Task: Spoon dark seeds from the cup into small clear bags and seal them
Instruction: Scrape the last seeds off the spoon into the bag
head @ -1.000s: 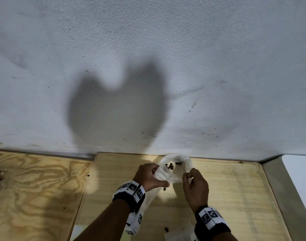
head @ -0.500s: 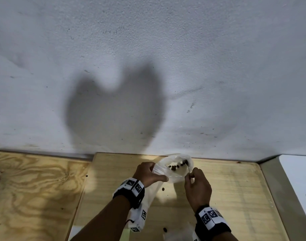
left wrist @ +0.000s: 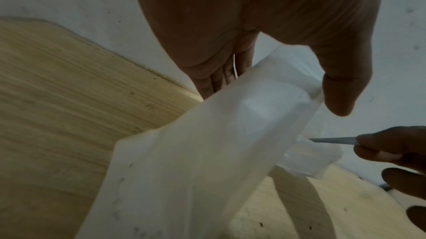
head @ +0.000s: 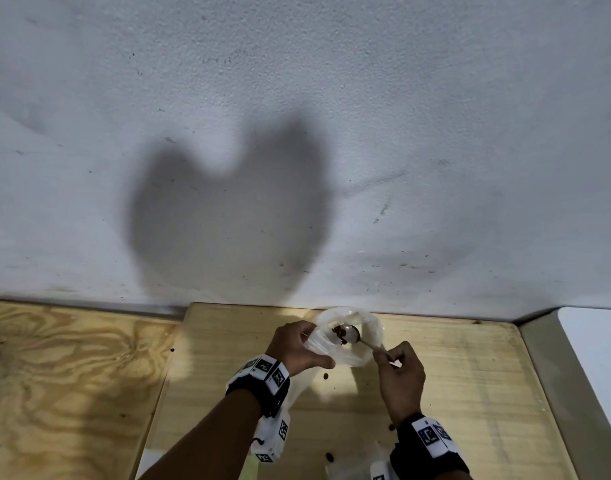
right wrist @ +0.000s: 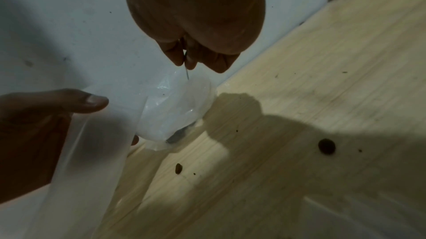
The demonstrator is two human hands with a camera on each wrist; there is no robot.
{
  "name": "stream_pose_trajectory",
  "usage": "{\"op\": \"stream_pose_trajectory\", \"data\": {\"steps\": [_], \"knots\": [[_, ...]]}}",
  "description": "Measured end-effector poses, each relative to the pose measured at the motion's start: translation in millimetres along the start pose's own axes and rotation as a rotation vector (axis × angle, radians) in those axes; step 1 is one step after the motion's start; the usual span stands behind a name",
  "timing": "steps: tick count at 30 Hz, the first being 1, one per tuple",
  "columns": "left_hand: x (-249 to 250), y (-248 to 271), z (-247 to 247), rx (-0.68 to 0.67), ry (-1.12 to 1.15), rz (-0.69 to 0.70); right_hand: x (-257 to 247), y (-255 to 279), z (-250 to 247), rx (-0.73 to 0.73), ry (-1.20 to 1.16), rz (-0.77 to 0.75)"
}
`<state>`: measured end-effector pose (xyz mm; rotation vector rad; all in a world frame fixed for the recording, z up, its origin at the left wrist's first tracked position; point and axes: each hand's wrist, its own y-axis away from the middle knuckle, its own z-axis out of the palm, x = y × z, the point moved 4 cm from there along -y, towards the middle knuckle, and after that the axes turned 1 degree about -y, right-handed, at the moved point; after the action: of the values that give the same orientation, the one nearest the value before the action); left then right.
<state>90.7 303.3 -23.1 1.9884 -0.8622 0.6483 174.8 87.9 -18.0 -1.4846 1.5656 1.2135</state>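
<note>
My left hand [head: 314,348] grips a small clear bag [head: 364,336] by its mouth, thumb in front and fingers behind, above the wooden table [head: 470,393]. The bag's mouth is held wide. My right hand [head: 384,355] pinches the thin handle of a metal spoon [head: 352,334], whose bowl lies inside the bag's mouth beside a clump of dark seeds [head: 338,332]. In the left wrist view the bag [left wrist: 207,151] hangs under my thumb [left wrist: 341,88] and the spoon handle [left wrist: 334,140] enters from the right. The right wrist view shows the fingertips [right wrist: 177,55] on the handle above the bag [right wrist: 175,108].
Loose seeds [head: 325,376] [right wrist: 326,146] lie scattered on the light table under the hands. A white wall [head: 297,133] rises right behind the table. A darker plywood surface [head: 72,375] adjoins on the left. Some clear plastic [head: 349,469] shows at the bottom edge.
My right hand has drawn back to the right and down, so the spoon now lies slanted with its bowl showing in the bag's mouth. The left hand holds the bag in about the same place.
</note>
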Motion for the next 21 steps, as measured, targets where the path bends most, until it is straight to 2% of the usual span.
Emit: {"op": "stream_pose_trajectory", "data": {"steps": [6,14,21], "knots": [[-3,-1,2,0.024,0.025,-0.003,12,-4,-2,0.002,-0.083,0.118],[-6,0,14,-0.016,0.021,0.023,42,-3,19,-0.05,-0.238,0.432],[-6,1,1,0.025,0.003,0.033,35,-8,19,-0.029,-0.369,0.537]]}}
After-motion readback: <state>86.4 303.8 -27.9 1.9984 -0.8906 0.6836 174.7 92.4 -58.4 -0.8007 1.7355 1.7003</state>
